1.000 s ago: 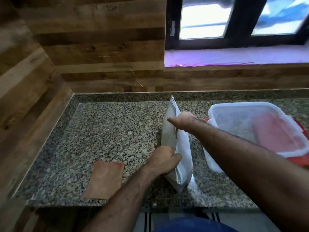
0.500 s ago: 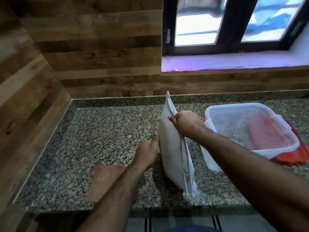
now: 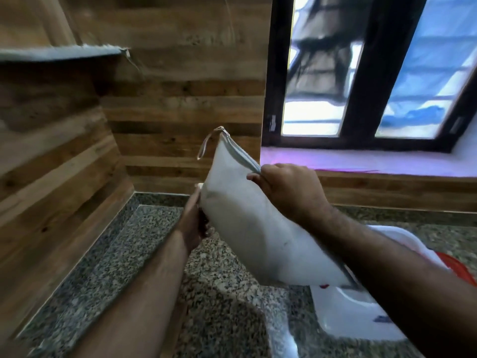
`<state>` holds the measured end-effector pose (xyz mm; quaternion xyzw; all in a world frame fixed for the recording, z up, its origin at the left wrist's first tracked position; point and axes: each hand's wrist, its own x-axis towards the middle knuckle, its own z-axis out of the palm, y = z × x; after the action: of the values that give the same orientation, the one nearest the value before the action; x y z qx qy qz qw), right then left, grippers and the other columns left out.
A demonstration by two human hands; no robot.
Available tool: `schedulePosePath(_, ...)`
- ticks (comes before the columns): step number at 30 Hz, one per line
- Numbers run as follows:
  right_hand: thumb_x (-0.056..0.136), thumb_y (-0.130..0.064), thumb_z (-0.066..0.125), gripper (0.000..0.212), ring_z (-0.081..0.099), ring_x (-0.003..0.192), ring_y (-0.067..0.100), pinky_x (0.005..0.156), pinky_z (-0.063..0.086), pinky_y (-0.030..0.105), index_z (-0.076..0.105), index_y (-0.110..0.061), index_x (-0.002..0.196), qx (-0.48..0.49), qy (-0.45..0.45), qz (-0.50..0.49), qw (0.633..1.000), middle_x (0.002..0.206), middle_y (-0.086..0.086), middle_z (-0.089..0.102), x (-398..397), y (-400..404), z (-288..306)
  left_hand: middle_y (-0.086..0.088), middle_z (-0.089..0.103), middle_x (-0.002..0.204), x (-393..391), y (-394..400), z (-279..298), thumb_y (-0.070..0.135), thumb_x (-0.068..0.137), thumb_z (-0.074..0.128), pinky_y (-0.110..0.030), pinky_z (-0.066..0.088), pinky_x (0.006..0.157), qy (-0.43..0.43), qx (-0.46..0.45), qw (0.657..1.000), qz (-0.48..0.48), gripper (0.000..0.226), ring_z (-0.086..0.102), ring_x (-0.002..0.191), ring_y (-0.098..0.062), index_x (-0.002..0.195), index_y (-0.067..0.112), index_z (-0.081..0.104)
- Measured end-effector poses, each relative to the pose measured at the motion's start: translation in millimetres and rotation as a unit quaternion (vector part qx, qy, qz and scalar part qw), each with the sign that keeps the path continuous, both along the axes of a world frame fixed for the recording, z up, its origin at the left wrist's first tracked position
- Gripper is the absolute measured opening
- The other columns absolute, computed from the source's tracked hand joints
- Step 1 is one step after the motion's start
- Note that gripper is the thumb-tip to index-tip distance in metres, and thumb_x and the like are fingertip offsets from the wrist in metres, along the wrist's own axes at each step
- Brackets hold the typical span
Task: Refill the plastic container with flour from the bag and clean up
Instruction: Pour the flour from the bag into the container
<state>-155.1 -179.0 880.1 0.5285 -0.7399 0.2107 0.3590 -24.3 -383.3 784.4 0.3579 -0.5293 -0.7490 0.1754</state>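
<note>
While tilted above the counter (image 3: 108, 267), flour bag (image 3: 253, 228) gripped by right hand (image 3: 289, 192), left hand (image 3: 192, 223) clutching its side

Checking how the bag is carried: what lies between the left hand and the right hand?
In the head view, only the white flour bag lies between them: the left hand supports its side, the right hand pinches its top edge.

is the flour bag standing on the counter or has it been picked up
Picked up and tilted. The flour bag hangs clear above the granite counter, the right hand pinching its top edge and the left hand on its far side.
</note>
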Motion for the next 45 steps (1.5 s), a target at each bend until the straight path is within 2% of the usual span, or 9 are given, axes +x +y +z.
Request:
schedulePosePath(3,0.104,-0.060,0.044,0.055,0.055,0.051,0.030,0.048,0.034,0.028,0.061,-0.017,0.074,0.010,0.023,0.025,0.999,0.063,0.001,0.060,-10.7,0.5,23.0,-0.009,0.083,0.094,12.4,6.7,36.0,0.061,0.109,0.048,-0.034,0.059,0.066,0.064,-0.005,0.998,0.003,0.058,0.076,0.079,-0.024,0.111,0.016,0.083)
schedulePosePath(7,0.107,-0.060,0.040,0.058,0.062,0.058,0.028,0.050,0.044,0.030,0.068,-0.017,0.081,0.020,0.058,0.064,0.996,0.072,0.002,0.069,-16.9,10.7,38.5,-0.002,0.059,0.050,25.8,11.6,50.6,0.021,0.116,0.042,-0.020,0.042,0.038,0.091,-0.032,0.994,0.045,0.047,0.052,0.036,-0.014,0.085,0.008,0.074)
schedulePosePath(12,0.105,-0.058,0.047,0.062,0.057,0.050,0.017,0.054,0.037,0.024,0.075,-0.010,0.079,-0.019,0.043,0.083,0.995,0.064,0.002,0.068,-43.5,48.2,45.6,-0.010,0.080,0.087,27.8,25.6,72.3,0.044,0.111,0.051,-0.032,0.060,0.066,0.151,-0.010,0.986,0.076,0.051,0.075,0.074,-0.025,0.096,0.012,0.088)
schedulePosePath(16,0.103,-0.056,0.052,0.062,0.038,0.044,0.020,0.051,0.031,0.027,0.058,-0.010,0.061,-0.042,0.014,0.063,0.997,0.053,-0.001,0.043,-67.2,75.9,27.9,-0.015,0.081,0.104,19.2,54.2,103.7,0.046,0.111,0.052,-0.039,0.061,0.083,0.170,-0.053,0.980,0.082,0.047,0.078,0.089,-0.027,0.114,0.008,0.080)
schedulePosePath(25,0.103,-0.056,0.049,0.065,0.060,0.046,0.037,0.055,0.027,0.026,0.063,-0.006,0.063,-0.050,0.028,0.034,0.998,0.054,0.012,0.062,-104.7,116.5,-16.7,-0.013,0.070,0.088,-14.8,102.2,117.8,0.048,0.101,0.069,-0.037,0.050,0.066,0.143,-0.143,0.975,0.088,0.037,0.068,0.071,-0.027,0.086,0.015,0.076)
schedulePosePath(30,0.106,-0.056,0.049,0.065,0.058,0.046,0.031,0.057,0.028,0.024,0.064,-0.006,0.066,-0.059,-0.025,0.068,0.996,0.056,0.009,0.062,-123.1,141.7,-31.0,0.003,0.059,0.056,-30.5,133.1,125.2,0.045,0.106,0.064,-0.021,0.038,0.047,0.107,-0.171,0.974,0.101,0.047,0.054,0.042,-0.013,0.067,0.019,0.064)
schedulePosePath(35,0.106,-0.066,0.038,0.078,0.055,0.049,0.032,0.057,0.029,0.026,0.060,-0.002,0.067,-0.091,-0.099,0.087,0.987,0.058,0.010,0.061,-134.6,158.5,-39.2,0.004,0.066,0.062,-41.4,156.6,146.2,0.051,0.104,0.064,-0.041,0.053,0.074,0.081,-0.210,0.969,0.100,0.048,0.062,0.056,-0.016,0.070,0.020,0.072)
schedulePosePath(38,0.105,-0.069,0.039,0.081,0.057,0.052,0.033,0.053,0.034,0.031,0.060,-0.001,0.067,-0.087,-0.138,0.091,0.982,0.059,0.011,0.063,-141.8,168.8,-41.9,0.010,0.057,0.050,-51.6,171.1,157.0,0.044,0.107,0.062,-0.018,0.044,0.052,0.072,-0.235,0.964,0.104,0.057,0.052,0.041,-0.007,0.055,0.020,0.066)
schedulePosePath(45,0.102,-0.051,0.061,0.051,0.052,0.052,0.008,0.052,0.033,0.013,0.052,-0.028,0.058,-0.082,-0.305,0.123,0.941,0.052,-0.014,0.049,-150.7,199.4,-48.3,0.007,0.061,0.058,-68.5,201.6,179.6,0.048,0.106,0.062,-0.028,0.043,0.058,0.049,-0.294,0.950,0.092,0.039,0.057,0.048,-0.009,0.092,0.012,0.072)
